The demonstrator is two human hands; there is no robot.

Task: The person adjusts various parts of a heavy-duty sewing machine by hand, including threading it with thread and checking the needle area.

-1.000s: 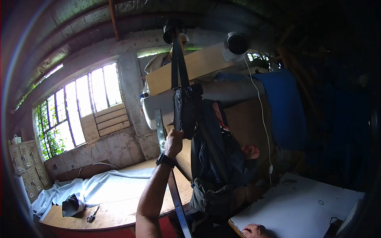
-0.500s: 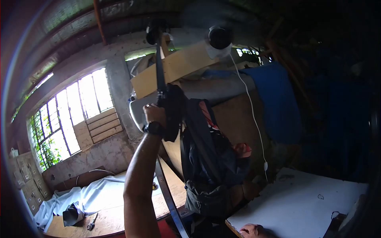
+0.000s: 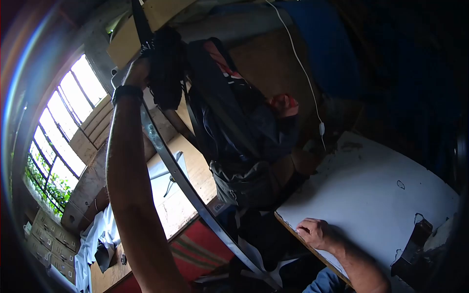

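Observation:
My left hand (image 3: 138, 73), with a dark band on its wrist, is raised at the side of a bunched black cloth bag (image 3: 167, 68). Its fingers look closed on the bag, though shadow hides part of them. A black strap (image 3: 142, 22) runs upward from the bag. Low on the right, my right hand (image 3: 313, 233) rests on the near edge of a white-topped table (image 3: 361, 180). The fingers there are curled together at the rim, and whatever may be in them cannot be made out.
A dark backpack (image 3: 229, 112) hangs beside the black bag, above a grey pouch (image 3: 244, 183). A curved metal bar (image 3: 181, 178) crosses in front of a wooden table (image 3: 183, 151). A white cord (image 3: 305, 73) dangles behind. A black object (image 3: 415, 251) lies at the right.
The view has tilted down and turned, so the bag and backpack appear higher and farther left. More of my right hand and forearm shows. My left hand stays at the bag.

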